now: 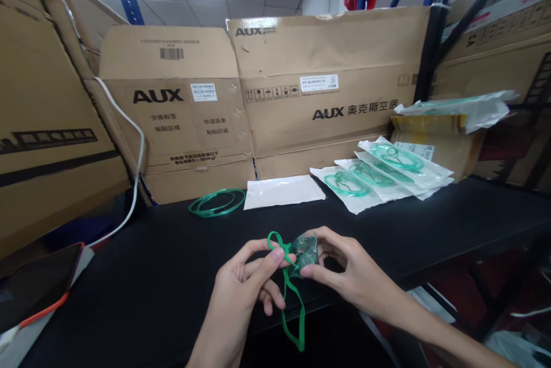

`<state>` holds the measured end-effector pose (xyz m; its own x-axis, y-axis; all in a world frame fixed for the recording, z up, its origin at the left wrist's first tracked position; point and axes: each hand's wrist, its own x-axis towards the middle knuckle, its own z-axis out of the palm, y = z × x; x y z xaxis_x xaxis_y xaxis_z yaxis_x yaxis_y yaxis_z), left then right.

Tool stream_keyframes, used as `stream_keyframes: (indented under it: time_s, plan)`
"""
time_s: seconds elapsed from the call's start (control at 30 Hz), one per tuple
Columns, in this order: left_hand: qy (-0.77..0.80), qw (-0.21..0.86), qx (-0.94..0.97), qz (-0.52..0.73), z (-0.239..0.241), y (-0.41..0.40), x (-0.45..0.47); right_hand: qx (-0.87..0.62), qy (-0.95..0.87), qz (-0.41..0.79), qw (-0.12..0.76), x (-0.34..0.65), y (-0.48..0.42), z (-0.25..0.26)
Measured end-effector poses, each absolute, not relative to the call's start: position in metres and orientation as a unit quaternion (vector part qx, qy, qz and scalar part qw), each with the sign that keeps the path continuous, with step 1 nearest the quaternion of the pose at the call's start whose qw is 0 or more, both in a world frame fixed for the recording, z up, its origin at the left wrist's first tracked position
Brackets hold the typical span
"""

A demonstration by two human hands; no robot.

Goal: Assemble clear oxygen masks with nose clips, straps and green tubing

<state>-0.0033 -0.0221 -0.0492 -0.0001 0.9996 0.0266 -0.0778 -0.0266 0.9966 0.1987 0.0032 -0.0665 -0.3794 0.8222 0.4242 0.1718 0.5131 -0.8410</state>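
Both my hands meet over the front of the black table [172,276]. My left hand [245,282] pinches a green elastic strap [293,305], which loops above my thumb and hangs down below. My right hand [344,270] grips a clear green-tinted mask [306,250] that the strap is attached to. Further back on the table lies a coil of green tubing [217,202] beside an empty white pouch [282,191].
Several sealed pouches with green tubing [379,175] fan out at the right rear, next to a brown box [443,138] with plastic on top. AUX cardboard cartons [258,98] wall the back. A white cable [138,155] hangs at left; a phone [37,285] lies front left.
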Motion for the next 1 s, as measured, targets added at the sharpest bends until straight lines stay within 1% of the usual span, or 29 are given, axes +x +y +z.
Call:
stream_keyframes:
  time_s: [0.43,0.77,1.0]
  plan:
    - [0.466,0.522,0.48,0.529,-0.0479,-0.0228,-0.0022,-0.334,-0.742,0.358,0.459,0.1981,0.0049,-0.0693]
    - [0.474,0.513,0.475,0.535,-0.048,-0.0234,-0.0013,-0.315,-0.742,0.377,0.456,0.1996,0.0038,-0.0703]
    - [0.48,0.506,0.483,0.529,-0.0489,-0.0232,-0.0017,-0.314,-0.748,0.361,0.46,0.1991,0.0029,-0.0711]
